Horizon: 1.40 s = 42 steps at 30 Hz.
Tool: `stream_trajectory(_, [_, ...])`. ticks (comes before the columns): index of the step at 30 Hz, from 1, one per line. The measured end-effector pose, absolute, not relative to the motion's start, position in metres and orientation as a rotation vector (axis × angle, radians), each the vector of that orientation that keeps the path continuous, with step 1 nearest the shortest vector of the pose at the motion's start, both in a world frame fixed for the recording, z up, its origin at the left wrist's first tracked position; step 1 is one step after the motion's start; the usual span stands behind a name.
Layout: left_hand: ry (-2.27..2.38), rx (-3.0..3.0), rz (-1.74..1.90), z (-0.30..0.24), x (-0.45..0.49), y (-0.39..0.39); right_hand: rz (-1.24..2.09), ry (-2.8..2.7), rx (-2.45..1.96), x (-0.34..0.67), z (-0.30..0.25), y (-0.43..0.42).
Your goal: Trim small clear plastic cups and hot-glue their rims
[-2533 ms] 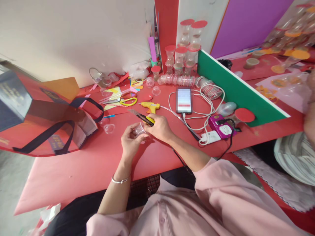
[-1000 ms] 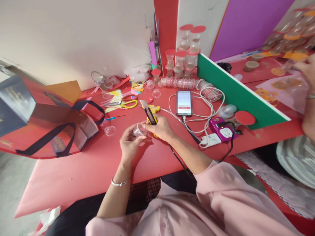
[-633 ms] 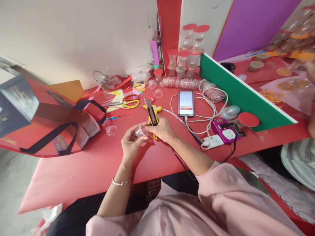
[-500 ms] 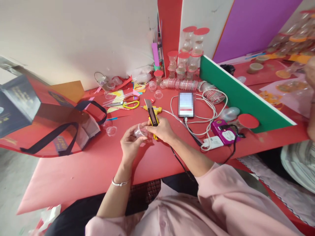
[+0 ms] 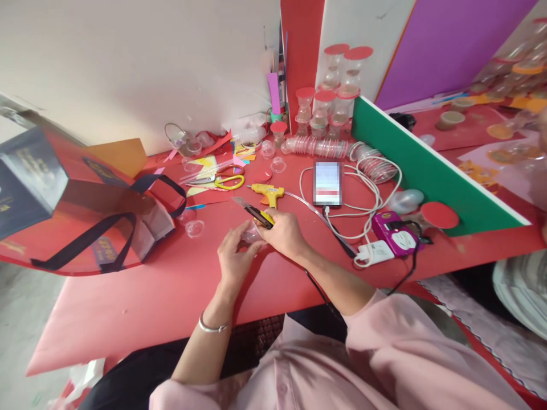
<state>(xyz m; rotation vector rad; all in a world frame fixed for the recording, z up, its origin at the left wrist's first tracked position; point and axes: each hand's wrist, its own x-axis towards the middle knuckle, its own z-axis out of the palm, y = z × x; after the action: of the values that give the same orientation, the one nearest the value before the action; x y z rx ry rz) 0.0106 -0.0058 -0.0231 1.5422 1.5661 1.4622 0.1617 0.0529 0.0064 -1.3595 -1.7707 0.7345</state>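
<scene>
- Plastic cup [image 5: 251,232], clear, sits between the two hands, above the red table [image 5: 149,296].
- Left hand [image 5: 236,250] curls around the cup and grips it.
- Right hand [image 5: 285,232] is closed around the handle of a black-and-yellow knife [image 5: 258,217], its blade out and pointing left; whether this hand also touches the cup, I cannot tell.
- Yellow glue gun [image 5: 270,191] lies just beyond the knife, with scissors [image 5: 229,181] to its left.
- Phone [image 5: 327,182] lies right of the glue gun, a white cable [image 5: 327,211] plugged in.
</scene>
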Motion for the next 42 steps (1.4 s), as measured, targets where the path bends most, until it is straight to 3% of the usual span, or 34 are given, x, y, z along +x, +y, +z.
stream_trajectory(9, [1.44, 1.239, 1.488, -0.016, 0.015, -0.007, 0.75, -1.721, -1.3, 0.164, 0.01, 0.049])
stream_trajectory(24, [1.099, 0.95, 1.698, -0.003, 0.0, 0.001, 1.438, -1.244, -1.188, 0.169, 0.01, 0.061])
stream_trajectory(42, [0.947, 0.755, 1.602, 0.008, -0.008, 0.002, 1.189, -1.514, -1.215, 0.178, 0.015, 0.063])
